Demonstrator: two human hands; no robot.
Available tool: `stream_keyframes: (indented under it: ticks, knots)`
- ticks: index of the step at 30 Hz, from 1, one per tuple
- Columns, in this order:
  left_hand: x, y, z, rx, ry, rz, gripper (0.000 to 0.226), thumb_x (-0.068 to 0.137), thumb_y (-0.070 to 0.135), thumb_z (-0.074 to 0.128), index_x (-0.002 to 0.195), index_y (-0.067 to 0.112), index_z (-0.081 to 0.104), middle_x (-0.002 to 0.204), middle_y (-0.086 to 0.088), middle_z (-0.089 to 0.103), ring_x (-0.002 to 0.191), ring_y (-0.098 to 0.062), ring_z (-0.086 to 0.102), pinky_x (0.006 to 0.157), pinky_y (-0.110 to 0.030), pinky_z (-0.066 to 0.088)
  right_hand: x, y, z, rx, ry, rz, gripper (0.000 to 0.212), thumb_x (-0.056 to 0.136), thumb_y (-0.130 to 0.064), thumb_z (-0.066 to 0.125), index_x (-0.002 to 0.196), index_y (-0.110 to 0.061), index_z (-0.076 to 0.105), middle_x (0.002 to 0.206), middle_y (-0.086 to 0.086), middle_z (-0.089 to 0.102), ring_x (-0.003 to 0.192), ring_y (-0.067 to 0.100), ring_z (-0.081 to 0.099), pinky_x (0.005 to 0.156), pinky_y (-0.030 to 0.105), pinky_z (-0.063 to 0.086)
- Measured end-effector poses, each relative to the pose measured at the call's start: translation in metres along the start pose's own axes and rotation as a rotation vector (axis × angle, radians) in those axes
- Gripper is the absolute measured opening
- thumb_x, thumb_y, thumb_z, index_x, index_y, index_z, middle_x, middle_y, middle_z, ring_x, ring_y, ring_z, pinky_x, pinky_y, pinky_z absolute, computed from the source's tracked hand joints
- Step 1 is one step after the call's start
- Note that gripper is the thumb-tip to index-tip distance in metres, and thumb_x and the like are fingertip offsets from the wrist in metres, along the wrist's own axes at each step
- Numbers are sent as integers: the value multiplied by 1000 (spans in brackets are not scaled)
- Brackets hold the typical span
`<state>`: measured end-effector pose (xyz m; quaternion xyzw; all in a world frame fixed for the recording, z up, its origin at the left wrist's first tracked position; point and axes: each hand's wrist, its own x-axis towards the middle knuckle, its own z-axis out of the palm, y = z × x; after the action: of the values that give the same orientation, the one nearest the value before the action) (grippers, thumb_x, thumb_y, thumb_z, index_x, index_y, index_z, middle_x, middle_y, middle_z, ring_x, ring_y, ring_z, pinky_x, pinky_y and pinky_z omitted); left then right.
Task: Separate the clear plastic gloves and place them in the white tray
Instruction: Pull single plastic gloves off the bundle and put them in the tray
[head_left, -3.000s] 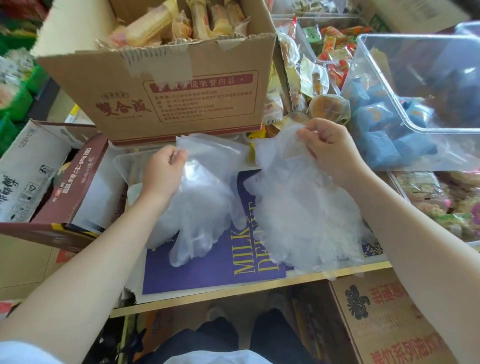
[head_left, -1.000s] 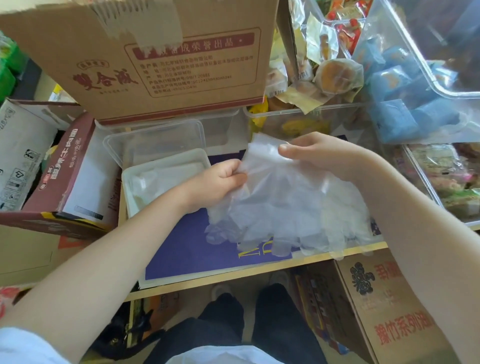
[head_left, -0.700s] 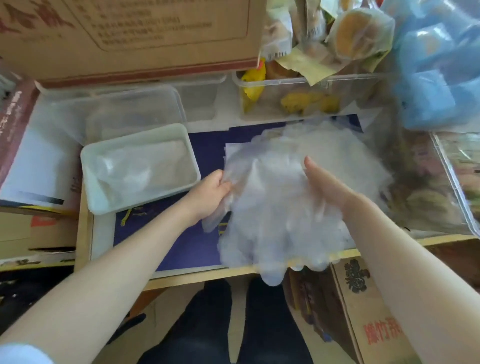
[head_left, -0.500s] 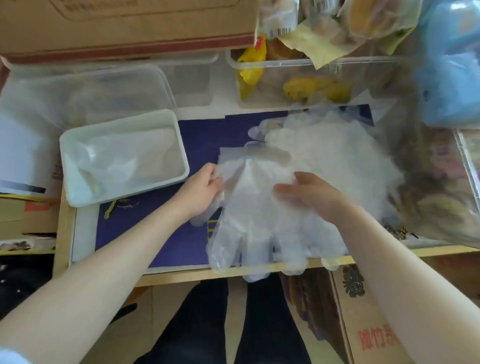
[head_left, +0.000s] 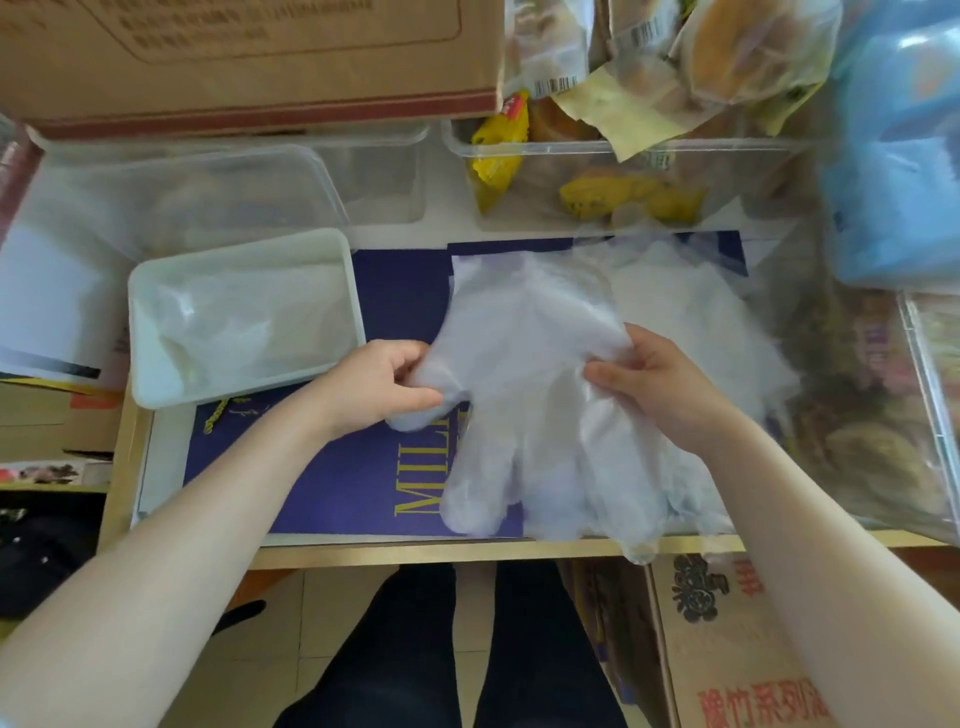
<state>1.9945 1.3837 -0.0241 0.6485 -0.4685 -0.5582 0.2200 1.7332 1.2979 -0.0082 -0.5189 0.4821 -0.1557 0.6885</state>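
A stack of clear plastic gloves lies on the purple board, fingers hanging over the shelf's front edge. The top clear glove is spread flat above it. My left hand pinches that glove's thumb side, and my right hand pinches its right edge. The white tray sits to the left on the shelf, with clear gloves lying inside it.
A brown cardboard box stands at the back left over clear plastic containers. A clear bin of wrapped snacks and blue packets fill the back right. The purple board covers the shelf top.
The camera has tilted down and closer. My left hand left a glove in the tray, then came back to the stack. Both hands now pinch the top glove, which has spread flatter.
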Motion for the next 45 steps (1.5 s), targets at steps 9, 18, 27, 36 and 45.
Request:
stream_keyframes:
  ticks: [9, 18, 27, 36, 45]
  knots:
    - [15, 32, 23, -252, 85, 69, 21, 92, 10, 53, 110, 21, 57, 110, 6, 65, 99, -2, 62, 93, -23, 46, -2, -6, -9, -68, -116, 13, 18, 86, -2, 62, 96, -16, 64, 83, -3, 71, 75, 10, 68, 69, 21, 56]
    - [15, 42, 8, -242, 84, 236, 33, 83, -5, 61, 100, 23, 60, 85, 14, 71, 84, -1, 66, 79, -16, 50, -10, -7, -12, 19, -243, 193, 18, 93, -14, 52, 91, -7, 68, 80, 3, 72, 70, 16, 68, 64, 23, 54]
    - [-1, 19, 1, -562, -27, -35, 54, 78, 58, 51, 106, 14, 65, 88, -3, 70, 73, -16, 63, 68, -29, 45, -10, -5, -6, 394, -106, 183, 34, 92, -10, 47, 73, -15, 75, 69, 3, 71, 59, 13, 68, 52, 21, 53]
    - [-9, 30, 25, -1226, -124, 90, 80, 44, 61, 83, 111, 22, 67, 118, -4, 63, 101, -23, 65, 75, -37, 56, -2, -7, 13, 464, -48, 159, 30, 95, -8, 45, 73, -7, 64, 56, 2, 64, 48, 11, 62, 47, 19, 50]
    - [-9, 31, 36, -668, 161, -69, 39, 90, 0, 53, 120, 24, 55, 99, -3, 71, 88, -16, 69, 79, -29, 54, -3, 2, 16, 436, 11, 145, 20, 96, -8, 43, 91, -8, 62, 70, 2, 71, 63, 13, 68, 57, 22, 54]
